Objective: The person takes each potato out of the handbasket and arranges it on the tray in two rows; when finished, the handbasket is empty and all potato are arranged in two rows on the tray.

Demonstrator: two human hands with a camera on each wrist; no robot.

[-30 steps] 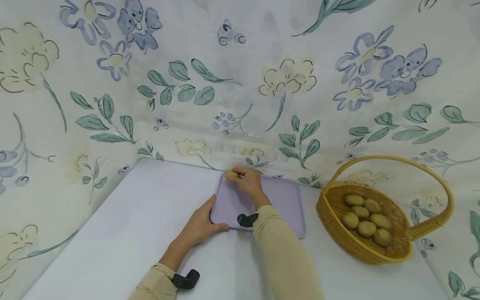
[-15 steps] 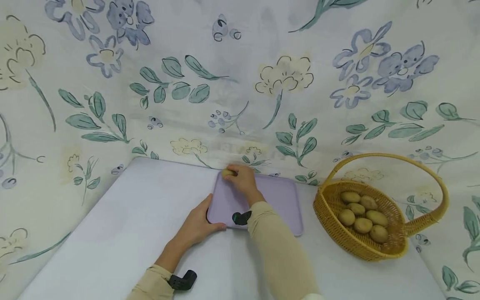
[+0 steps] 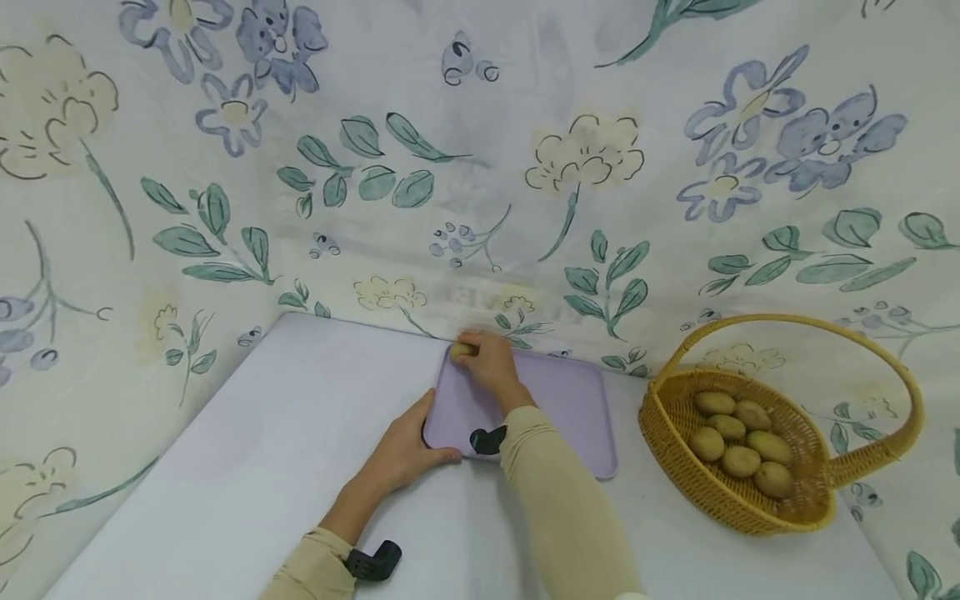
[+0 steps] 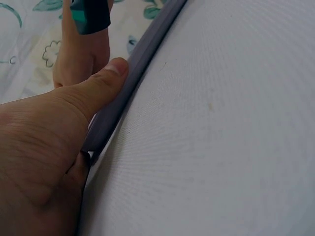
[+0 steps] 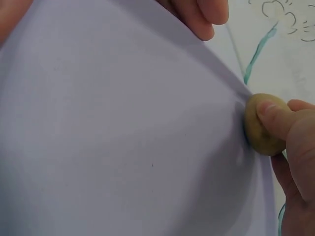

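Observation:
A lilac rectangular tray (image 3: 573, 408) lies on the white table. At its far left corner my right hand (image 3: 491, 367) holds a potato (image 3: 461, 350) between thumb and fingers. In the right wrist view the potato (image 5: 263, 125) sits against the corner of the rim, the thumb pressed on its near side; its underside is hidden. My left hand (image 3: 405, 450) grips the tray's near left corner, fingers along the left side and thumb along the front edge. The left wrist view shows the left thumb (image 4: 106, 83) on the tray's rim (image 4: 135, 76).
A yellow wicker basket (image 3: 697, 492) with a tall arched handle stands to the right of the tray, with several potatoes (image 3: 741, 461) inside. Floral cloth (image 3: 480, 167) hangs right behind the tray. White tabletop (image 3: 247, 467) stretches to the left.
The head view shifts slightly and back. My right hand keeps the potato at the tray's far left corner, its wrist turned a little. The left hand stays on the tray.

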